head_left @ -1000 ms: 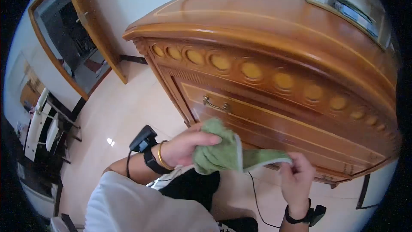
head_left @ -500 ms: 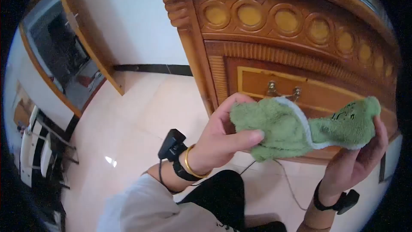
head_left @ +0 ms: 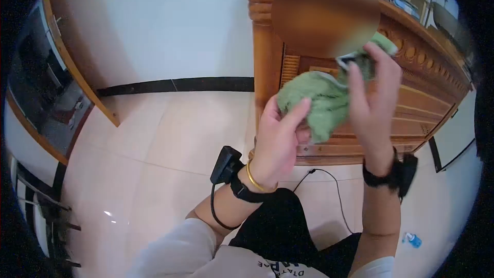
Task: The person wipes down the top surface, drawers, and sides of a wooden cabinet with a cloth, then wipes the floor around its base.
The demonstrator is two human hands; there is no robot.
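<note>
Green cloth [head_left: 320, 98] in both hands' grip [head_left: 329, 95], before wooden dresser [head_left: 419, 90]

The head camera looks from above the person's lap, forward and steeply down, with the left hand [head_left: 282, 136] and right hand [head_left: 378, 98] close before it. Its wide, rounded view faces a wooden cabinet [head_left: 417, 98] on the right and a pale wall [head_left: 170, 25] at far left, across the floor [head_left: 144, 175].
</note>
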